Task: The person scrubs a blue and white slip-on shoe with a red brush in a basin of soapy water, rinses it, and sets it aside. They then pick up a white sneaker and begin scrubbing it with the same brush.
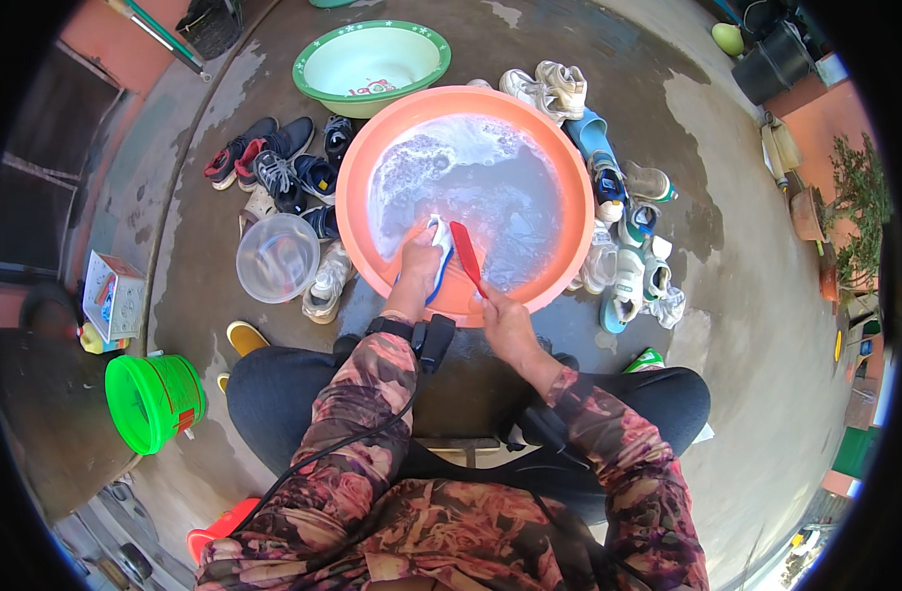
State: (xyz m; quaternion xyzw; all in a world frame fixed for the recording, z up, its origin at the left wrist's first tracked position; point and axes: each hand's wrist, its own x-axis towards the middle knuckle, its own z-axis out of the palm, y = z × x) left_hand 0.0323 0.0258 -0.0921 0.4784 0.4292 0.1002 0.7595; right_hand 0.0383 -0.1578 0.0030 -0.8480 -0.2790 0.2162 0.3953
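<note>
A wide orange plastic basin (576, 244) of cloudy, foamy water stands before me. Over its near side, my left hand (420, 260) grips a white shoe (442, 247) with a blue edge, held tilted; the hand hides part of it. My right hand (506, 323) is closed around the handle of a red scrub brush (465, 255) at the basin's near rim. The brush head is close beside the shoe; whether its bristles touch the shoe I cannot tell.
Dark sneakers (277, 166) and a clear plastic bowl (278, 258) lie left of the basin. Several pale shoes (628, 277) crowd its right side. Behind is a green-rimmed basin (373, 63). A bright green bucket (155, 402) stands by my left knee. Wet concrete (687, 140) surrounds everything.
</note>
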